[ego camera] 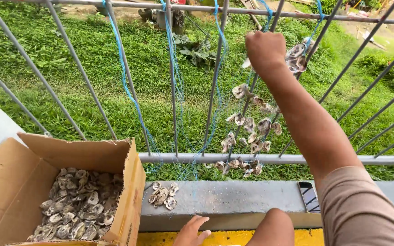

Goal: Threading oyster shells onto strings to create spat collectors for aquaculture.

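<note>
Railing (270,159) of grey metal bars taken as reference. Right hand (265,49) raised at the upper bars, clenched around a blue cord (255,79) strung with oyster shells (251,127) hanging against the bars. Left hand (192,231) low, below the railing's concrete ledge (233,200), fingers loose, holding nothing. Small shell pile (163,195) on ledge. Cardboard box (19,182) of shells left of railing base; phone (308,197) on ledge, right.

Grey metal railing (270,159) tops a concrete ledge (233,198); sunlit grass (92,68) lies beyond (yellow floor strip (224,238) below).
</note>
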